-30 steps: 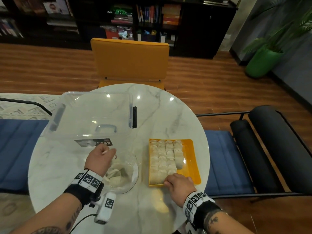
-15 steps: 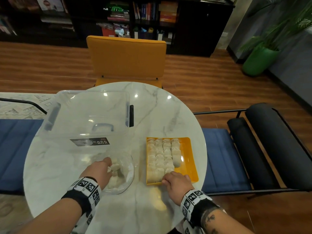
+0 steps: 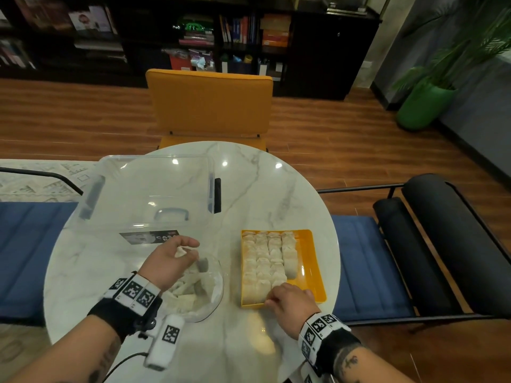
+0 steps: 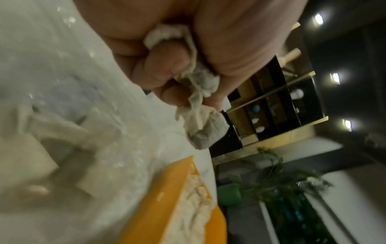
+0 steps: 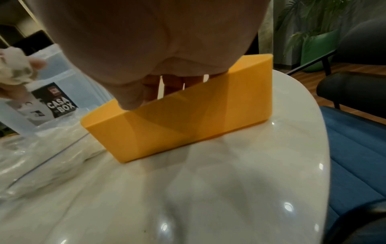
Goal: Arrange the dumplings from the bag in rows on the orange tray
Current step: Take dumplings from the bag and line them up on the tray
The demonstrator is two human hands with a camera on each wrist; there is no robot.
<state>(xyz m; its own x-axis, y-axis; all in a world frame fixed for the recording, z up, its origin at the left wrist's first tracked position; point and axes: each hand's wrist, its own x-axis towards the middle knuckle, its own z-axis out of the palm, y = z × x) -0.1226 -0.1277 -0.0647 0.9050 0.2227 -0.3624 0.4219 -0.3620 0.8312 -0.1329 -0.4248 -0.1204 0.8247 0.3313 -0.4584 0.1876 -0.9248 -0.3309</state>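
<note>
**Left hand lifts dumplings above the bag while the right steadies the tray**

The left hand (image 3: 168, 261) has its fingers curled round a small bunch of dumplings (image 4: 200, 105), thumb and fingertips clamped on the pale, crinkled dough; one hangs down below the fingers. The hand hovers above the clear bag (image 3: 210, 297), which lies on the table (image 3: 276, 194) at about 7 o'clock and holds more loose dumplings (image 3: 188, 294).

The right hand (image 3: 290, 301) sits at the near edge of the orange tray (image 3: 311, 261), at about 5 o'clock on the table. Its fingers are bent over the rim towards the nearest dumplings; whether they pinch anything cannot be told.

Inside the tray, rows of dumplings (image 3: 266, 261) fill the left part, packed tight from the far wall to the near one, with a bare orange strip along the right side.

At 10 o'clock stands a clear plastic box (image 3: 154, 189) with a label, just behind the left hand. Beyond the table, at 12 o'clock, is a yellow chair (image 3: 210, 103).
</note>
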